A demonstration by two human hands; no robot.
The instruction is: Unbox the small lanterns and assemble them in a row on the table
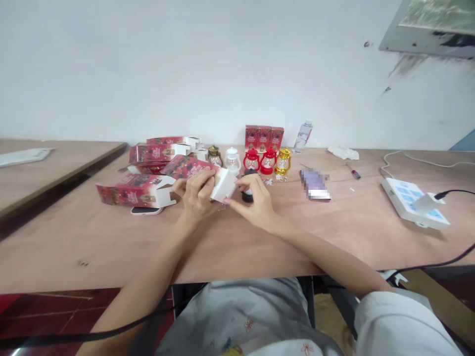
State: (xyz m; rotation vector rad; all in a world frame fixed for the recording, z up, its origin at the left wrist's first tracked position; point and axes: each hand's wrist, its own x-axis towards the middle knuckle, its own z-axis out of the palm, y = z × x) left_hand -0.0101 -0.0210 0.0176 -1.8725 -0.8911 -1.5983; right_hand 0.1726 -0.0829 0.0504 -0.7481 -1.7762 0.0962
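A red printed cardboard box point(185, 167) is held tilted above the table, its white end pointing right. My left hand point(197, 197) is wrapped round the box near that end. At the white end, the thumb and fingers of my right hand point(257, 201) pinch the box's edges and corner. Just behind my right hand stands a black mini lantern point(248, 194), partly covered by the fingers. Past the box are a bronze lantern point(214, 156), a white lantern point(232, 160), two red lanterns point(267, 161) and a gold lantern point(283, 161).
Several red boxes point(128, 190) with open white flaps lie left, one over a phone point(146, 211). Upright red boxes point(264, 137) and a bottle point(303, 136) stand behind. Rightward are another phone point(314, 184), tissue point(343, 153), a small screwdriver-like tool point(354, 172) and a power strip point(408, 198).
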